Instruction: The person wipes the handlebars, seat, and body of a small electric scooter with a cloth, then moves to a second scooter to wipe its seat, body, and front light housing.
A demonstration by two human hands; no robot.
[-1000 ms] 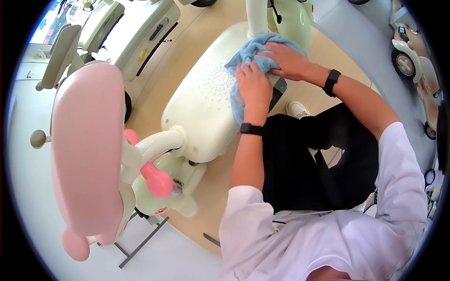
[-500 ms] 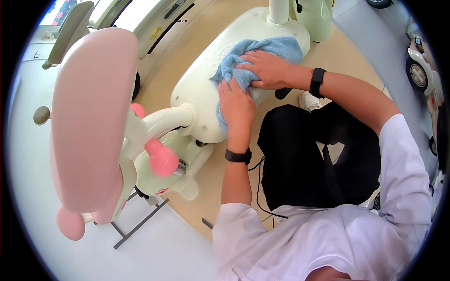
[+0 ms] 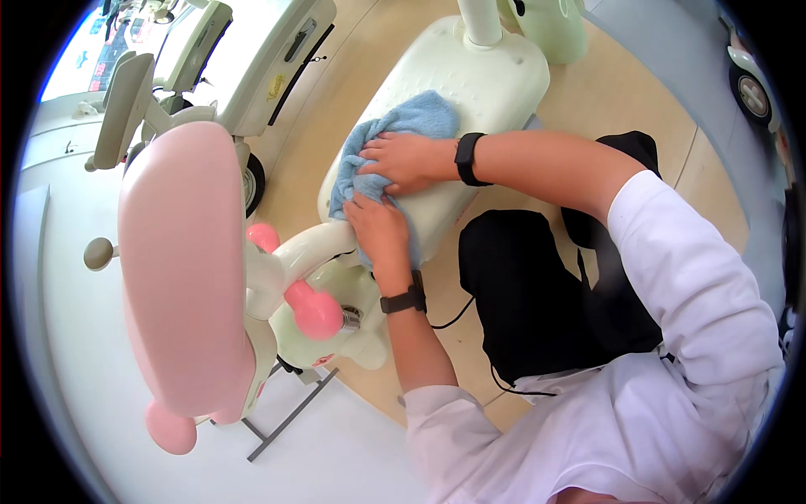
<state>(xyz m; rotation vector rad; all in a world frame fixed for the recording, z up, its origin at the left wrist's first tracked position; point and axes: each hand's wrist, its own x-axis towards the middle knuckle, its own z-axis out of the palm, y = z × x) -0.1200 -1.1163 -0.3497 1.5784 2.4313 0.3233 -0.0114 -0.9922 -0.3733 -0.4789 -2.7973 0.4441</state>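
Observation:
A blue towel (image 3: 424, 118) lies bunched over the cream footboard (image 3: 495, 71) of a small scooter-like vehicle. My right hand (image 3: 407, 162) presses on the towel's middle, its fingers bent into the folds. Just nearer, my left hand (image 3: 379, 228) bears down on the towel's near end, close to where a curved cream tube meets the board. Both hands hold the towel against the surface; the palms are hidden. Small droplets or raised dots show on the bare part of the board beyond the towel.
A large pink padded seat (image 3: 180, 277) stands at left, with a pink knob (image 3: 315, 311) beside it. Farther back is another vehicle with a black wheel (image 3: 253, 185). A cream post (image 3: 480, 23) rises at the board's far end. A dark metal stand (image 3: 290, 420) sits lower left.
Both hands and the towel have slid left and nearer along the footboard, baring its far right part. The view has shifted somewhat too.

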